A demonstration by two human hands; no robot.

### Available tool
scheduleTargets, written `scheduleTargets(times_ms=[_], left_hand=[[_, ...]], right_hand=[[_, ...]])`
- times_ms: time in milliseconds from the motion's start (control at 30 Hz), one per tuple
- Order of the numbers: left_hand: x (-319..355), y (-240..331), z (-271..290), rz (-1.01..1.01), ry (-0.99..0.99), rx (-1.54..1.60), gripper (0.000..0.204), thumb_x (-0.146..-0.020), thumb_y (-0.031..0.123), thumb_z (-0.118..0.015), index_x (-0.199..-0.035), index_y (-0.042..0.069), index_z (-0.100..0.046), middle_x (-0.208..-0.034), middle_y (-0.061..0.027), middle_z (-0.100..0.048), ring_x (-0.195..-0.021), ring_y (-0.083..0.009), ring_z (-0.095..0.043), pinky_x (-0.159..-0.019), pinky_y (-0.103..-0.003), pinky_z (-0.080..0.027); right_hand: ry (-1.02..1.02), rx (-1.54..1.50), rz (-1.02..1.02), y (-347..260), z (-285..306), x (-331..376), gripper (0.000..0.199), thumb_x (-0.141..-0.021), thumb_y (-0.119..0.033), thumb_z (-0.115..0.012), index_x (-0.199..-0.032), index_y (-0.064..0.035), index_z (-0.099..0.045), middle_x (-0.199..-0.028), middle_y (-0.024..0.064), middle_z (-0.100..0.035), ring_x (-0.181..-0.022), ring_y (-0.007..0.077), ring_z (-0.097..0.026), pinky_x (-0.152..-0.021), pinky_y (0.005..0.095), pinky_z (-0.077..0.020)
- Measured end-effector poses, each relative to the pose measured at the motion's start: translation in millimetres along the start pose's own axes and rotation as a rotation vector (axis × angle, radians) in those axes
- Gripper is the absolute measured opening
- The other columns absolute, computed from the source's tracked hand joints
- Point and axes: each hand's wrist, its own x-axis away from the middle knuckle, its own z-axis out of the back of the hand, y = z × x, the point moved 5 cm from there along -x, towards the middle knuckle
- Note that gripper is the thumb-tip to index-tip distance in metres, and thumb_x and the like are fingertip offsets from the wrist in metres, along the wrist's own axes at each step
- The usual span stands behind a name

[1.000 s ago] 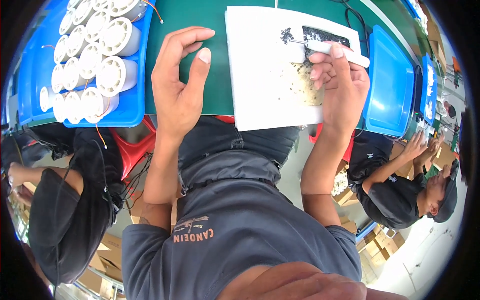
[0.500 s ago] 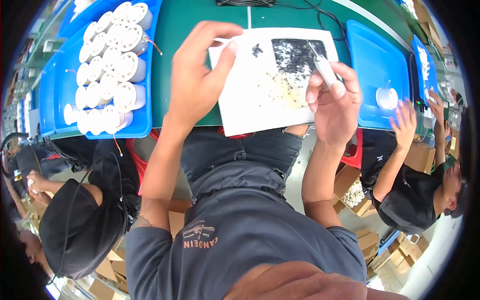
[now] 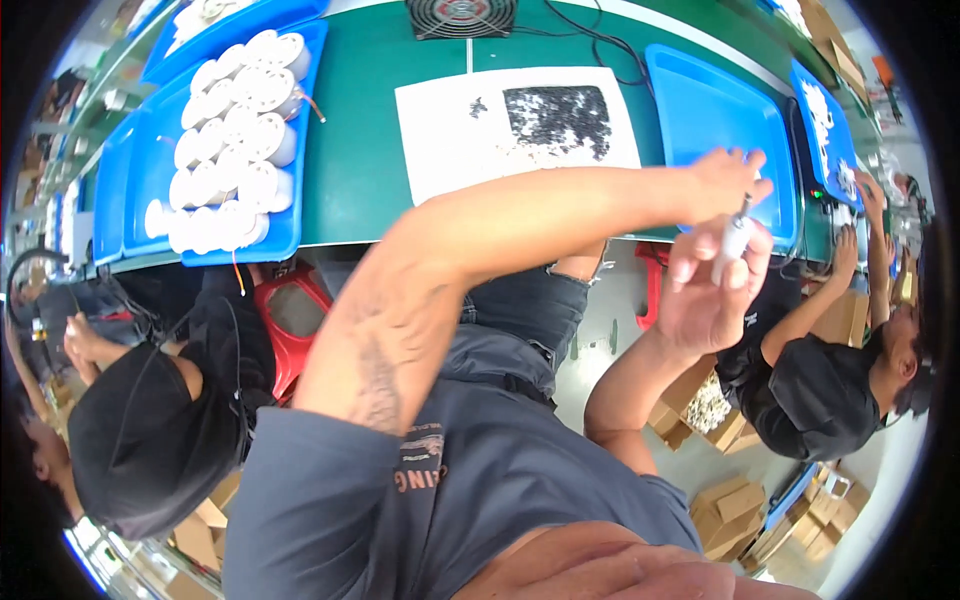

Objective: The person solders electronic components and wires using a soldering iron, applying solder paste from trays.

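Note:
My left forearm stretches across to the right, over the front of a white sheet. My left hand is at the right blue tray, its fingertips apart and curled down. Whatever lies under the palm is hidden. In front of the tray's near edge, my right hand is closed on a white pen-shaped tool with a thin metal shaft pointing up. A dark rectangular patch on the sheet bears many small black pieces, too small to name.
At left, a blue tray holds rows of white cylindrical parts, some with wires. A fan and black cable lie at the back. Another tray stands far right. People sit on both sides.
My left hand has swung from the sheet to the right tray. My right hand has moved right with the tool. The neighbour's hand has withdrawn, and the white part there no longer shows.

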Motion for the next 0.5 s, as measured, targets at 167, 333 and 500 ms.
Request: scheduleTargets(times_ms=[167, 333, 500], left_hand=[[-11, -16, -17, 0.09, 0.092, 0.064, 0.043, -0.089, 0.026, -0.065, -0.123, 0.0, -0.058, -0.125, -0.0298, -0.052, -0.107, -0.0469, -0.063, -0.09, -0.052, -0.054], [21, -60, 70, 0.216, 0.379, 0.256, 0.048, -0.094, 0.029, -0.058, -0.128, -0.004, -0.056, -0.121, -0.0285, -0.057, -0.097, -0.0424, -0.065, -0.088, -0.05, -0.055], [135, -91, 177, 0.46, 0.798, 1.373, 0.034, -0.106, 0.029, -0.048, -0.125, 0.005, -0.061, -0.115, -0.0099, -0.07, -0.105, -0.0195, -0.069, -0.084, -0.035, -0.058]], right_hand=[[-0.012, 0.04, 0.02, -11, -1, 3, 0.038, -0.098, -0.013, -0.059, -0.131, 0.0034, -0.053, -0.093, 0.0223, -0.064, -0.066, 0.0227, -0.062, -0.052, 0.0264, -0.0496], [0.039, 0.064, 0.031, -3, -6, 1, 0.038, -0.1, -0.009, -0.056, -0.134, 0.0058, -0.051, -0.09, 0.0195, -0.064, -0.065, 0.0202, -0.061, -0.051, 0.0256, -0.0479], [0.077, 0.262, 0.04, 30, -47, -11, 0.029, -0.098, -0.001, -0.059, -0.126, 0.0081, -0.058, -0.089, 0.0135, -0.069, -0.067, 0.0134, -0.063, -0.055, 0.0231, -0.049]])
